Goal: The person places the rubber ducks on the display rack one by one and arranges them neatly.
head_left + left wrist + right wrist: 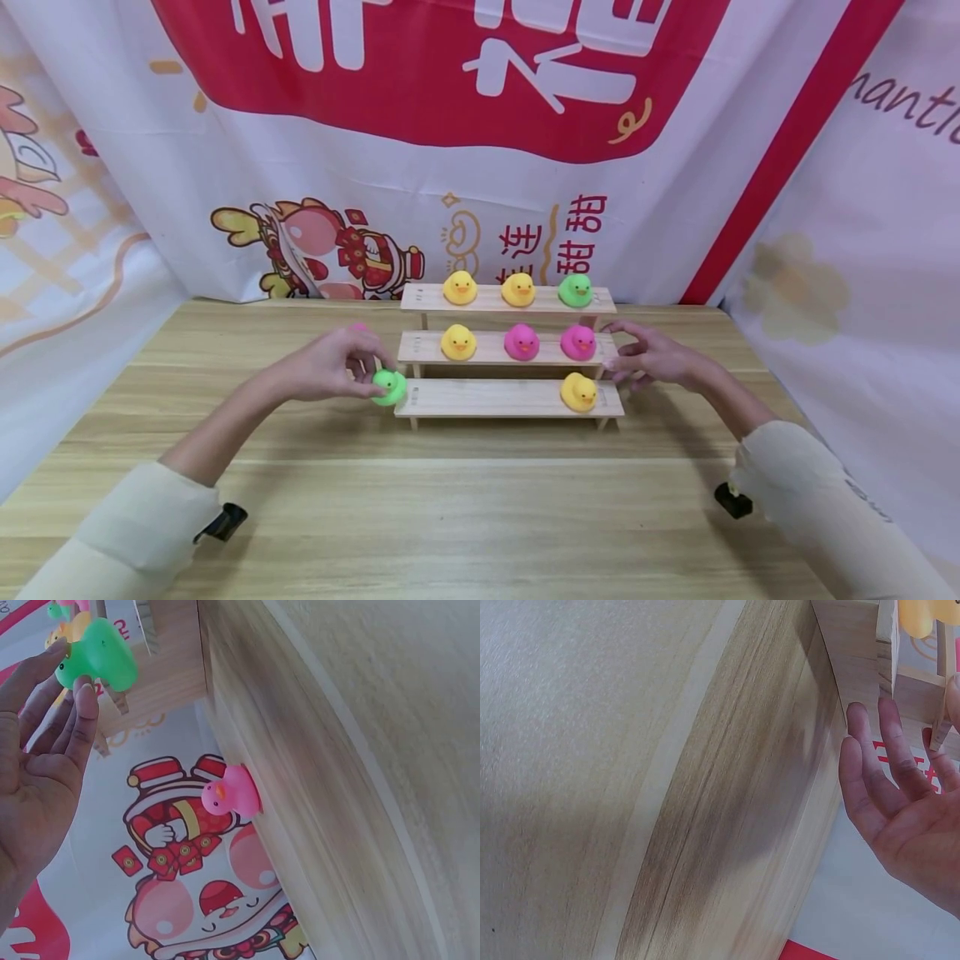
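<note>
My left hand (pixel 330 367) pinches a green rubber duck (pixel 389 388) between thumb and fingers, at the left end of the lowest tier of a three-tier wooden stand (pixel 487 400). Whether the duck touches the board is hard to tell. At the stand's right end is my right hand (pixel 654 356), its fingers extended and loosely bent beside the middle and lowest tiers; contact with the wood is unclear. A yellow duck (pixel 579 392) sits at the right of the lowest tier. Behind my left hand, a pink duck (pixel 234 793) stands on the table, mostly hidden in the head view.
On the middle tier are a yellow duck (pixel 458 342) and two pink ducks (pixel 521 342). The top tier bears two yellow ducks (pixel 460 288) and a green one. A printed cloth (pixel 420 200) hangs right behind the stand. Wood-grain table (pixel 450 508) extends in front.
</note>
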`<action>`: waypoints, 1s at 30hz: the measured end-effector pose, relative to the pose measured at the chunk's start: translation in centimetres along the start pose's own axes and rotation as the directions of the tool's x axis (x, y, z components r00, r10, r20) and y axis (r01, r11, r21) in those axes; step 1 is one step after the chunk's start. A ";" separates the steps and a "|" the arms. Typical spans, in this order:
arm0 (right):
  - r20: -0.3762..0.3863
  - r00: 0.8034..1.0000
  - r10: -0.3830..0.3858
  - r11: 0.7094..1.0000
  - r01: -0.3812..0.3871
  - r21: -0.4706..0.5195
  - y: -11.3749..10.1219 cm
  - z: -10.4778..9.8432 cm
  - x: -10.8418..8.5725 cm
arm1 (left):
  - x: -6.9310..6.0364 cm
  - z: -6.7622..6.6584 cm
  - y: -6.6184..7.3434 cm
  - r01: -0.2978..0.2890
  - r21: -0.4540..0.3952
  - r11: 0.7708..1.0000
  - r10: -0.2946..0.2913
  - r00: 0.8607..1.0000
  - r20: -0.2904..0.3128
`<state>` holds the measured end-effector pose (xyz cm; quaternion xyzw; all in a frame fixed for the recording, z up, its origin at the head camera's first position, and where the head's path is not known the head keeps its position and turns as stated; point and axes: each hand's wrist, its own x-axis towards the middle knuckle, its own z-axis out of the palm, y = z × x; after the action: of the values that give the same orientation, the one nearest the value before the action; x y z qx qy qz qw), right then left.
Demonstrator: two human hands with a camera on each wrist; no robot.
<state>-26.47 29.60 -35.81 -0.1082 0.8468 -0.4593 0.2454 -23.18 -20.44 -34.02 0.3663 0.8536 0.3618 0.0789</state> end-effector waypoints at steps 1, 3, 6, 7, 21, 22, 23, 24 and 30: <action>0.000 1.000 -0.003 1.000 0.003 -0.001 0.0 0.0 0.0 | 0.1 0.1 0.0 0.001 -0.002 1.000 -0.001 1.000 0.006; 0.002 1.000 -0.008 1.000 0.008 0.001 0.0 0.0 0.0 | 0.3 0.2 0.1 -0.004 -0.007 1.000 0.005 1.000 0.015; 0.005 1.000 -0.019 1.000 0.019 0.006 0.0 0.0 0.0 | 0.6 0.4 0.1 -0.032 -0.011 0.999 0.033 0.999 0.028; 0.006 1.000 -0.021 1.000 0.021 0.007 0.0 0.0 0.0 | 0.7 0.5 0.1 -0.045 -0.012 0.999 0.045 0.998 0.032; 0.004 1.000 -0.014 1.000 0.014 0.009 0.0 0.0 0.0 | 1.7 1.8 0.9 -0.083 -0.059 0.995 0.085 0.996 0.020; 0.004 1.000 -0.012 1.000 0.012 0.008 0.0 0.0 0.0 | 1.8 1.9 1.0 -0.085 -0.064 0.994 0.086 0.996 0.018; 0.004 1.000 -0.009 1.000 0.009 0.008 0.0 0.0 0.0 | 1.9 2.0 1.0 -0.086 -0.067 0.994 0.087 0.996 0.018; 0.003 1.000 -0.007 1.000 0.007 0.009 0.0 0.0 0.0 | 2.0 2.1 1.1 -0.085 -0.068 0.994 0.086 0.996 0.018; 0.003 1.000 -0.008 1.000 0.008 0.011 0.1 0.0 0.0 | 2.4 2.6 1.7 -0.085 -0.071 0.994 0.086 0.996 0.021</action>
<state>-26.47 29.64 -35.89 -0.1110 0.8435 -0.4645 0.2457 -22.96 -16.58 -34.43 0.4040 0.8229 0.3901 0.0866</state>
